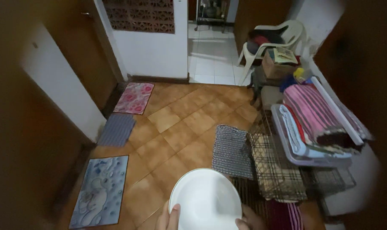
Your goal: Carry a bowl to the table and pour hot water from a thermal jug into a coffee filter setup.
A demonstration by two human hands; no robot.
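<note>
White plate (pixel 205 199) in both hands' pinching grip, left hand (pixel 168 218), right hand (pixel 248 220), above mat-strewn orange tiled floor (pixel 180 123).

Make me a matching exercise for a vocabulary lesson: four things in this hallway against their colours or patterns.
Things:
1. bowl held by the left hand and right hand
2. plastic chair
3. mat by the far doorway
4. mat nearest the left hand

Looks:
A. pink floral
B. pale blue with bubbles
C. plain white, round
D. cream, with armrests

Pairs: 1-C, 2-D, 3-A, 4-B
</note>
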